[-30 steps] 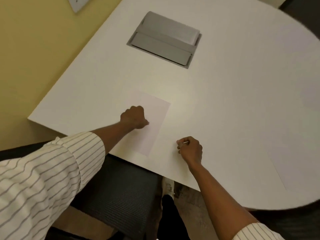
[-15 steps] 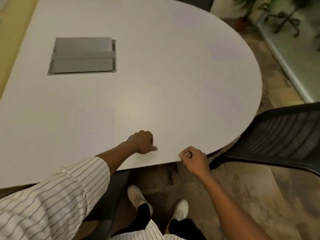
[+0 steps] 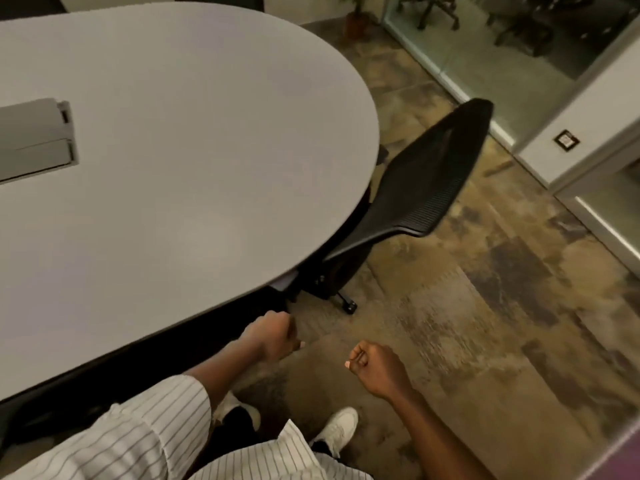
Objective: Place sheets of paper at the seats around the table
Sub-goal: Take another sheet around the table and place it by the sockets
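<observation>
A white table [image 3: 194,174] with a rounded end fills the upper left. No sheet of paper can be made out on it in this view. My left hand [image 3: 273,336] is a closed fist just off the table's near edge, over the floor, holding nothing. My right hand [image 3: 375,367] is also a closed fist, further right above the carpet, with nothing in it. A black mesh chair [image 3: 422,188] is tucked at the table's rounded end, to the right.
A grey cable box lid [image 3: 34,140] is set into the tabletop at the left edge. Patterned carpet [image 3: 485,323] spreads to the right. A glass partition [image 3: 519,46] and white wall [image 3: 588,109] stand at the upper right. My white shoes [image 3: 337,431] are below.
My view has swung right from the seat where a sheet lies. Both fists have come off the tabletop and now hang over the floor. The black chair has come into view.
</observation>
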Demonstrator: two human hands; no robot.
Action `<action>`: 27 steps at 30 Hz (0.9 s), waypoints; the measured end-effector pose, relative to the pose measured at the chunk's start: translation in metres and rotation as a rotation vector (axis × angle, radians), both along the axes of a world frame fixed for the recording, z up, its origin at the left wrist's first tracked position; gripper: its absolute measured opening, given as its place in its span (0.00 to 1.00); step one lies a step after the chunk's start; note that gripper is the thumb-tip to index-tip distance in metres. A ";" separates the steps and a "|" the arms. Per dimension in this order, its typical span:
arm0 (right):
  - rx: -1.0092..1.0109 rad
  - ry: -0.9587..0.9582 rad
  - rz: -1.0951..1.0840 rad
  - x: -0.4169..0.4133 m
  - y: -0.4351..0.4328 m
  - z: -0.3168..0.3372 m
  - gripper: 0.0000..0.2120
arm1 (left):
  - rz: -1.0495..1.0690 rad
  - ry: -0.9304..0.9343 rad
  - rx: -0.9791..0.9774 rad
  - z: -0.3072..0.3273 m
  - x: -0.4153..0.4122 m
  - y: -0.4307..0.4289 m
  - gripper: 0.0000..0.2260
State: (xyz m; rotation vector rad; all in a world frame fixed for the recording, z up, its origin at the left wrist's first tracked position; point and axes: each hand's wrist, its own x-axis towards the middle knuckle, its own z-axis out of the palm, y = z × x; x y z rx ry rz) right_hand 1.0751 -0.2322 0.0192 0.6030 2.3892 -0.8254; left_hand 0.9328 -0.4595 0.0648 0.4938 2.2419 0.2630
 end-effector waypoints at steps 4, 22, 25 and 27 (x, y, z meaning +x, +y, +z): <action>0.026 -0.030 -0.044 0.052 0.075 -0.005 0.08 | -0.053 -0.015 0.009 -0.015 0.048 0.072 0.14; 0.088 -0.034 -0.488 0.123 0.294 -0.008 0.09 | -0.383 -0.034 0.068 -0.034 0.060 0.379 0.15; 0.097 -0.049 -0.531 0.119 0.345 -0.016 0.07 | -0.444 -0.067 0.049 -0.044 0.052 0.438 0.14; 0.115 -0.046 -0.540 0.113 0.380 -0.016 0.06 | -0.492 -0.096 0.040 -0.050 0.043 0.477 0.14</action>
